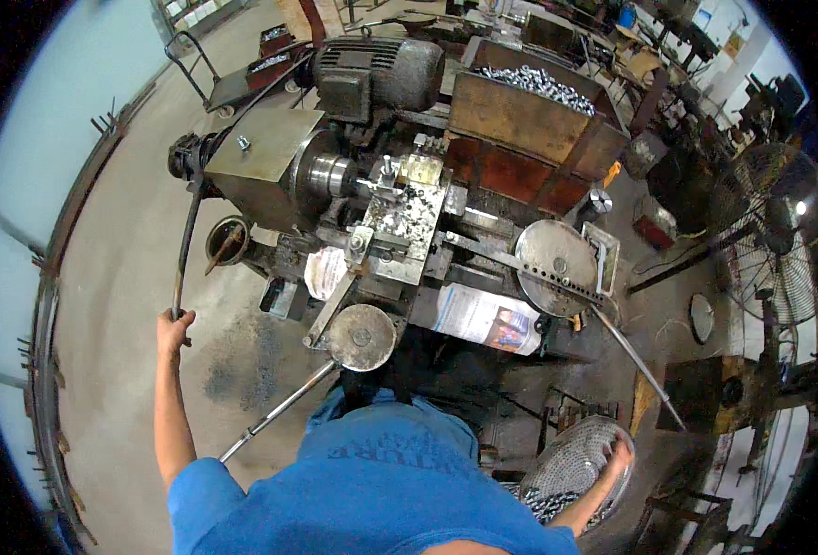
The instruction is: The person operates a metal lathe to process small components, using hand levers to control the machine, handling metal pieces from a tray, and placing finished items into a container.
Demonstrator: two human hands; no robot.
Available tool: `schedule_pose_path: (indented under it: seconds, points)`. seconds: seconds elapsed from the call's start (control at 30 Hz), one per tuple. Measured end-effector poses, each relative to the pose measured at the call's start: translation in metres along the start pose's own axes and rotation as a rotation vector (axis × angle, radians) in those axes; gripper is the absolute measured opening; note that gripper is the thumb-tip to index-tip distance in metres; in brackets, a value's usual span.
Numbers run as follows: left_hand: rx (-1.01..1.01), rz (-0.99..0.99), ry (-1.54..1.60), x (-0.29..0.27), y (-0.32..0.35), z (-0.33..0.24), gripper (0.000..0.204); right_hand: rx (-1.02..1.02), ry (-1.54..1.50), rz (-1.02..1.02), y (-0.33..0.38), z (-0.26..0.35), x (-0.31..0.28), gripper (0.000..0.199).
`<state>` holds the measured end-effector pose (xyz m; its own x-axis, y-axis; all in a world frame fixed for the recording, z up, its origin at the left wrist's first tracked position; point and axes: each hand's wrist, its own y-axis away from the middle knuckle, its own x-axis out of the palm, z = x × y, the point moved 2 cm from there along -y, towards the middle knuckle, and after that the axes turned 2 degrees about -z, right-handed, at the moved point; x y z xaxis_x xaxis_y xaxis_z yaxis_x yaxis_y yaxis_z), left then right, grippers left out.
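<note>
My left hand point(176, 329) is wrapped round the lower end of a long dark lever point(187, 242), which runs up to the left end of the lathe's headstock point(261, 166). At the lower right, my right hand point(618, 457) is over the right side of a round perforated metal basket point(580, 450). Small shiny metal pieces point(548, 504) lie in its lower part; the fingers are too blurred to tell what they hold. In front of me, the lathe's chuck point(330, 174) faces a tool slide point(409, 231) strewn with metal chips.
A round metal plate point(363, 338) with a long rod handle point(275, 410) sits close before me. Another disc point(557, 268) and angled rod point(640, 365) stand to the right. Behind are a motor point(377, 74) and a bin point(520, 120) of metal parts. A fan point(765, 231) stands far right.
</note>
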<state>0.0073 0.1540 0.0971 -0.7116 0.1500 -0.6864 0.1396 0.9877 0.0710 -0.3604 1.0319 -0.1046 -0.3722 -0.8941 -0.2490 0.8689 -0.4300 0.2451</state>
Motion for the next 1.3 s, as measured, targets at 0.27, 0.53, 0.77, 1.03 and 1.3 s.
schedule_pose_path:
  seconds: [0.27,0.53,0.77,1.03,1.3]
  points:
    - [-0.036,0.246,0.235,0.012,-0.012,0.003,0.024,-1.113,0.178,0.921,0.213,0.287,0.367,0.055]
    - [0.167,0.094,-0.505,-0.03,0.022,0.048,0.034,-1.702,1.009,0.971,0.352,0.366,0.573,0.038]
    - [0.213,-0.051,-0.538,-0.016,0.03,0.028,0.029,-1.726,0.665,1.045,0.322,0.349,0.601,0.026]
    - [0.241,-0.05,-0.534,-0.016,0.024,0.028,0.023,-1.686,0.755,0.927,0.33,0.341,0.621,0.025]
    - [0.282,-0.043,-0.544,-0.02,0.016,0.035,0.018,-1.455,0.835,0.943,0.355,0.364,0.62,0.028]
